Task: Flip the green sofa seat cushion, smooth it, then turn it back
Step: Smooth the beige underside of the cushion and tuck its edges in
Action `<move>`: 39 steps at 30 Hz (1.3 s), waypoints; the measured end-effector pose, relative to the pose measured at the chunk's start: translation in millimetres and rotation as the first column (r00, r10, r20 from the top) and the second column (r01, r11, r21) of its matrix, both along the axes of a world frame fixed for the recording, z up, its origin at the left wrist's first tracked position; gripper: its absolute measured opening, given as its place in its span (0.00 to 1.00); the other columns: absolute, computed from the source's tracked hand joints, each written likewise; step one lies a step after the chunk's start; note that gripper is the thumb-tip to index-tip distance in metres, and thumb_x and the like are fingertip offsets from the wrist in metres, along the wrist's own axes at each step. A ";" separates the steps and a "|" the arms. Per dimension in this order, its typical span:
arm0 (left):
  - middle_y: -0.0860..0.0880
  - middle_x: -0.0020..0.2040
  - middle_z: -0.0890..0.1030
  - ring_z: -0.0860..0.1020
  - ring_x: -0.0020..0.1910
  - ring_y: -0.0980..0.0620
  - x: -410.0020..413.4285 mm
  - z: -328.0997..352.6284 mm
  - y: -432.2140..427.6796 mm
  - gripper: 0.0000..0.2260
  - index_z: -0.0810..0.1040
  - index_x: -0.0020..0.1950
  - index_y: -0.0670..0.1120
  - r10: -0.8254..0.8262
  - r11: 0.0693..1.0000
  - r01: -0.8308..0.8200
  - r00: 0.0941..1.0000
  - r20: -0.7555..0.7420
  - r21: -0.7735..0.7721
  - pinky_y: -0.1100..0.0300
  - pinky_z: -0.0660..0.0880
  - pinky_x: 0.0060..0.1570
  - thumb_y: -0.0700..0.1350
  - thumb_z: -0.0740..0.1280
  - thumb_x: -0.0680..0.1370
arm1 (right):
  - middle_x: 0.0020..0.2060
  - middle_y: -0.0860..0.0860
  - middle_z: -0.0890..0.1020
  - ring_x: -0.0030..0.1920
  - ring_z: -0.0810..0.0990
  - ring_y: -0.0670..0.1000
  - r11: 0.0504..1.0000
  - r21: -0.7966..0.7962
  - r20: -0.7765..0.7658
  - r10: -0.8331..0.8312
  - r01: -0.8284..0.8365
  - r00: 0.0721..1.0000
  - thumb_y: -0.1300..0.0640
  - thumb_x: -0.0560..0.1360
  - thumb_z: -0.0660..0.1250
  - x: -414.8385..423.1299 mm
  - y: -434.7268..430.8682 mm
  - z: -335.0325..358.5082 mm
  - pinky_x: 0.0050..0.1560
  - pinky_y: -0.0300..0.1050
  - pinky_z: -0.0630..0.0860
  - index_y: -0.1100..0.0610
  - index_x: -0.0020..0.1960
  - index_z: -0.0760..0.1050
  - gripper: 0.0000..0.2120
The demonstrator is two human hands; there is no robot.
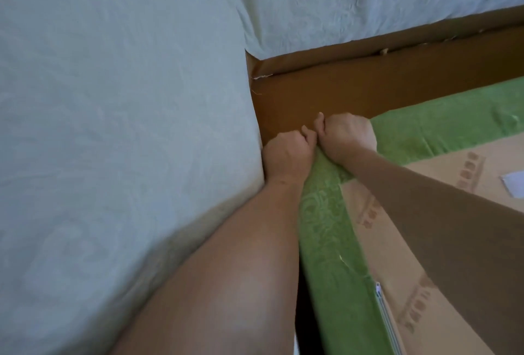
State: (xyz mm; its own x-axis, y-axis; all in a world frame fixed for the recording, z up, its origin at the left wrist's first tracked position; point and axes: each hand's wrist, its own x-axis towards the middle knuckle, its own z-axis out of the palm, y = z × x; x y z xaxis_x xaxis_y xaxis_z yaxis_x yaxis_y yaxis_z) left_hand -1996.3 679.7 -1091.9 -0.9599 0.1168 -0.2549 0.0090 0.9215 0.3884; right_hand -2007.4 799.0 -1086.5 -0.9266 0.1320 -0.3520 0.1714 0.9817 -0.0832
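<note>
The green sofa seat cushion [334, 241] lies with its tan patterned underside [402, 235] facing up, green sides showing along the left and far edges, and a zipper [382, 306] on its near left edge. My left hand [286, 156] grips the cushion's far left corner, fingers curled round the green fabric. Right beside it, touching knuckle to knuckle, my right hand [346, 136] grips the same corner from the top. Both hands sit in the sofa's inner corner.
A pale green-grey sofa arm [119, 127] fills the left side, tight against my left forearm. The sofa back [368, 0] in the same fabric runs across the top. Brown base lining [340, 91] shows between back and cushion.
</note>
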 end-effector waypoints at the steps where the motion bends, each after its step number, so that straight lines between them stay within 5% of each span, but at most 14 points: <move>1: 0.42 0.37 0.82 0.79 0.35 0.42 -2.8 2.5 0.4 0.24 0.83 0.40 0.41 0.003 1.000 -0.003 1.000 0.010 -0.010 0.57 0.66 0.34 0.50 0.53 0.83 | 0.26 0.51 0.72 0.30 0.71 0.55 1.000 -0.008 0.019 0.004 -0.004 1.000 0.47 0.83 0.48 -2.8 -0.7 1.2 0.36 0.47 0.66 0.55 0.31 0.72 0.27; 9: 0.45 0.30 0.79 0.78 0.29 0.43 -36.4 65.6 1.7 0.23 0.80 0.33 0.43 -0.125 0.992 0.127 0.990 -0.072 0.021 0.60 0.58 0.25 0.48 0.54 0.83 | 0.25 0.50 0.71 0.34 0.79 0.58 0.999 -0.040 0.002 0.010 -0.010 1.000 0.48 0.84 0.49 -33.4 10.0 70.2 0.35 0.45 0.68 0.53 0.29 0.70 0.27; 14: 0.38 0.43 0.84 0.82 0.42 0.37 -123.8 109.5 13.8 0.21 0.84 0.45 0.40 -0.220 0.970 0.239 0.945 -0.242 0.049 0.53 0.72 0.38 0.47 0.55 0.84 | 0.44 0.61 0.83 0.47 0.81 0.63 0.999 -0.031 -0.121 0.029 -0.033 0.992 0.48 0.84 0.50 -116.7 20.8 114.3 0.42 0.50 0.69 0.59 0.41 0.77 0.24; 18: 0.42 0.21 0.76 0.76 0.18 0.43 -192.8 82.6 13.2 0.17 0.78 0.24 0.41 -0.184 0.983 0.163 0.821 -0.540 -0.088 0.62 0.69 0.20 0.44 0.69 0.73 | 0.51 0.64 0.82 0.51 0.80 0.67 1.000 -0.004 -0.323 0.021 -0.023 0.946 0.53 0.85 0.49 -175.8 29.2 88.4 0.43 0.52 0.68 0.64 0.52 0.77 0.21; 20: 0.45 0.17 0.73 0.72 0.15 0.46 -200.2 50.7 11.5 0.17 0.75 0.20 0.42 -0.163 0.986 0.113 0.810 -0.563 -0.122 0.65 0.65 0.17 0.45 0.71 0.68 | 0.46 0.65 0.83 0.46 0.81 0.66 0.999 0.049 -0.402 0.030 -0.012 0.915 0.54 0.85 0.49 -184.1 25.4 57.5 0.39 0.51 0.65 0.65 0.50 0.79 0.23; 25: 0.46 0.18 0.74 0.73 0.15 0.46 -191.8 -5.9 6.7 0.20 0.75 0.23 0.44 -0.235 0.967 0.131 0.784 -0.575 -0.216 0.66 0.64 0.17 0.47 0.60 0.74 | 0.19 0.54 0.76 0.19 0.75 0.56 0.964 0.191 -0.610 -0.032 0.185 0.792 0.53 0.74 0.62 -177.0 13.7 5.3 0.24 0.37 0.57 0.59 0.23 0.75 0.21; 33: 0.46 0.20 0.75 0.73 0.15 0.46 -190.3 -5.9 7.6 0.20 0.76 0.24 0.44 -0.279 0.956 0.170 0.779 -0.562 -0.239 0.65 0.63 0.17 0.47 0.59 0.75 | 0.18 0.50 0.75 0.18 0.72 0.52 0.984 0.141 -0.672 0.015 0.108 0.741 0.53 0.73 0.64 -175.6 17.1 6.1 0.19 0.37 0.59 0.56 0.22 0.74 0.21; 36: 0.42 0.27 0.81 0.80 0.24 0.42 -185.5 8.2 8.1 0.22 0.82 0.32 0.41 -0.240 0.969 0.167 0.812 -0.532 -0.183 0.60 0.71 0.23 0.46 0.57 0.80 | 0.22 0.52 0.78 0.22 0.76 0.53 0.989 0.101 -0.640 -0.017 0.106 0.768 0.53 0.74 0.63 -170.3 10.5 9.1 0.22 0.40 0.65 0.56 0.25 0.77 0.19; 39: 0.39 0.50 0.85 0.83 0.51 0.39 -179.0 28.6 10.4 0.23 0.84 0.54 0.40 -0.287 0.956 0.255 0.915 -0.283 -0.144 0.51 0.77 0.46 0.46 0.49 0.86 | 0.39 0.58 0.84 0.45 0.81 0.59 0.998 -0.032 -0.558 -0.061 0.052 0.828 0.50 0.77 0.57 -159.3 4.1 11.4 0.46 0.50 0.74 0.61 0.41 0.81 0.20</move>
State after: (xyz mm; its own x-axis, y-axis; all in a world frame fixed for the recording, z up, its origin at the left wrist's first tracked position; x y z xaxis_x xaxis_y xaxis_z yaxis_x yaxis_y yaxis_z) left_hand -2175.3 690.0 -1063.3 -0.9284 0.3714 0.0132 0.3641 0.9018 0.2327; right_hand -2166.8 803.1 -1075.0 -0.9569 0.1890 0.2205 0.1463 0.9696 -0.1962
